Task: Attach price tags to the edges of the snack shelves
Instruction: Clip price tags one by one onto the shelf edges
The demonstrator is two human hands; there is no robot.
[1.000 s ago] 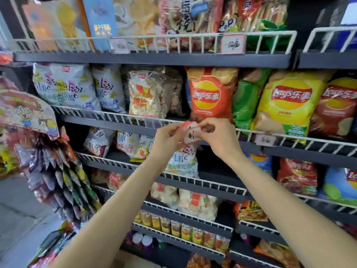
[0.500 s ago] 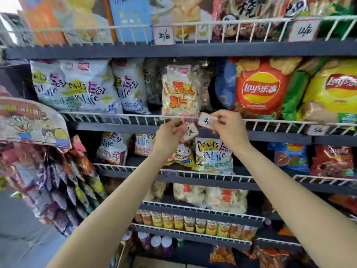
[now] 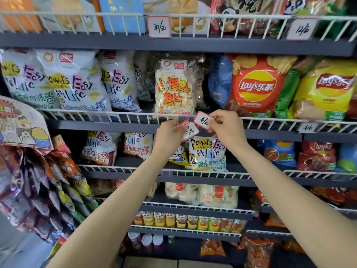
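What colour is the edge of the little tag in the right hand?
Red, round a white tag held by the right hand; head view.

Right hand (image 3: 225, 125) drew one price tag (image 3: 203, 120) off, view perhaps shifted left

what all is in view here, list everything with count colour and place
price tags on shelf rails: three, white with red border; one and another on the top rail, one on the second rail at right
loose price tag: one, white with red border, in the right hand at the second rail
stack of price tags: count unclear, white and red, in the left hand
wire shelf rails: several tiers, white, on dark grey shelves
white snack bags: several, second shelf left
popcorn-like bag: one, clear with orange print, second shelf middle
Lay's bags: one red, one yellow, second shelf right
hanging sachet strips: many, mixed colours, far left
left hand: one, holds the stack
right hand: one, pinches the loose tag
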